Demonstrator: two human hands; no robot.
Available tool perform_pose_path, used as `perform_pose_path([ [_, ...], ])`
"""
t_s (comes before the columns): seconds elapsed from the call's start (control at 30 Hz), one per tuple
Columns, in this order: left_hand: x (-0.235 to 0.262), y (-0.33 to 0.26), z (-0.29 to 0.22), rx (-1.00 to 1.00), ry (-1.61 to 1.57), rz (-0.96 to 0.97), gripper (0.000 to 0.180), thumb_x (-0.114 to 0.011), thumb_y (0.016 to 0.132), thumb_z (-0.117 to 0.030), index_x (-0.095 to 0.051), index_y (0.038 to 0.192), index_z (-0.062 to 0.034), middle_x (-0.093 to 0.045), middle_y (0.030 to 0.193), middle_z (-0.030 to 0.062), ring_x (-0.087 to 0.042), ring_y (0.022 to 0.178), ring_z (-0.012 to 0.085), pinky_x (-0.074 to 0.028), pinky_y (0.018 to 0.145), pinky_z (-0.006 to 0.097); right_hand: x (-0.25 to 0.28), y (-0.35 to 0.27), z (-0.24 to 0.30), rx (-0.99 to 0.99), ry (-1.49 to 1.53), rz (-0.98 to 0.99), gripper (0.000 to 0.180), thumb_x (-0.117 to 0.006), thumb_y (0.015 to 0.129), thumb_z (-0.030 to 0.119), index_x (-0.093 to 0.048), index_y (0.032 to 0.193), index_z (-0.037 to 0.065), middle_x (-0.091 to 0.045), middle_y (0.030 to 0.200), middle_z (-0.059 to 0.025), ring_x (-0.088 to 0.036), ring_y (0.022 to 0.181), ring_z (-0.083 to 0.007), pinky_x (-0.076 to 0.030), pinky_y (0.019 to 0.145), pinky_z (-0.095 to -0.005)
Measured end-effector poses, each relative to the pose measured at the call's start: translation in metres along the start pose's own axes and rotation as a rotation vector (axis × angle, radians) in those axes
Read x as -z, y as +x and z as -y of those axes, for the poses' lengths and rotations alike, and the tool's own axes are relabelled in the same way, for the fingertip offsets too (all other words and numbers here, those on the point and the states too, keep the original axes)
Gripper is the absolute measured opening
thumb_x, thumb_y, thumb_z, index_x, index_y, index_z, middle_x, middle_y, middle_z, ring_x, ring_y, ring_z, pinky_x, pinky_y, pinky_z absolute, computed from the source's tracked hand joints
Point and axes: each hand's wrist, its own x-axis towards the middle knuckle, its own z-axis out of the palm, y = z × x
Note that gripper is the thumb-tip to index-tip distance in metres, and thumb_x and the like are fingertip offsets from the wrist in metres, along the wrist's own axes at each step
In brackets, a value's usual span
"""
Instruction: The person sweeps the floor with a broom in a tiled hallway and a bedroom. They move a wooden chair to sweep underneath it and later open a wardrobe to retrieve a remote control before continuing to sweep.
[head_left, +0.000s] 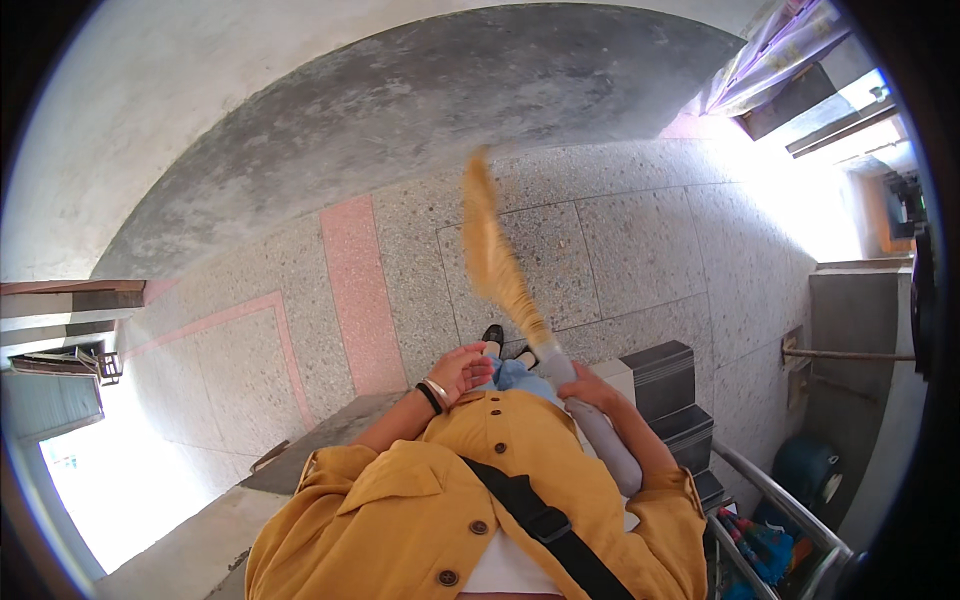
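A broom with tan bristles and a thick grey handle slants across the middle, its bristle end pointing away from me over the floor and slightly smeared by motion. My right hand is wrapped round the grey handle just below where the bristles are bound. From there the handle's rear end runs back along the inside of my right forearm. In front of my waist is my left hand, holding nothing, with its fingers apart and partly bent. A black band and a pale bangle circle that wrist.
Speckled floor with a pink strip stretches ahead to a grey-based wall. Dark steps and a metal rail stand at my right. Bright openings lie at both sides, and a purple curtain hangs at far right.
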Motion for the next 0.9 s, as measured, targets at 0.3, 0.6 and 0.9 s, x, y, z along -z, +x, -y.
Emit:
perform_pose_path([
  [0.3,0.0,0.004,-0.005,-0.011,0.017,-0.019,0.036,-0.053,0.081,-0.011,-0.044,0.115,-0.0049,-0.059,0.088,0.0097,-0.058,0.081,0.0213,-0.05,0.073,0.032,-0.008,0.034,-0.043,0.05,-0.463,0.112,0.06,-0.066,0.056,0.023,-0.049,0.108,-0.001,-0.059,0.093,-0.0148,-0.055,0.086,-0.0223,-0.043,0.078,-0.0312],
  [0.6,-0.032,0.017,0.007,0.043,0.106,-0.031,0.035,-0.053,0.081,-0.01,-0.044,0.114,-0.0046,-0.058,0.088,0.0097,-0.058,0.081,0.0212,-0.05,0.072,0.032,0.14,-0.022,-0.144,-0.098,-0.273,-0.329,0.055,-0.068,0.054,0.015,-0.049,0.104,-0.001,-0.059,0.082,-0.0133,-0.058,0.073,-0.0201,-0.048,0.063,-0.0314],
  [0.9,-0.048,0.027,0.012,0.025,0.092,-0.036,0.035,-0.052,0.081,-0.011,-0.044,0.115,-0.0053,-0.057,0.089,0.0101,-0.057,0.082,0.0211,-0.049,0.073,0.032,0.197,-0.001,-0.058,-0.125,-0.334,-0.808,0.062,-0.067,0.053,0.017,-0.046,0.106,-0.007,-0.057,0.094,-0.0191,-0.057,0.085,-0.0281,-0.047,0.072,-0.0361],
])
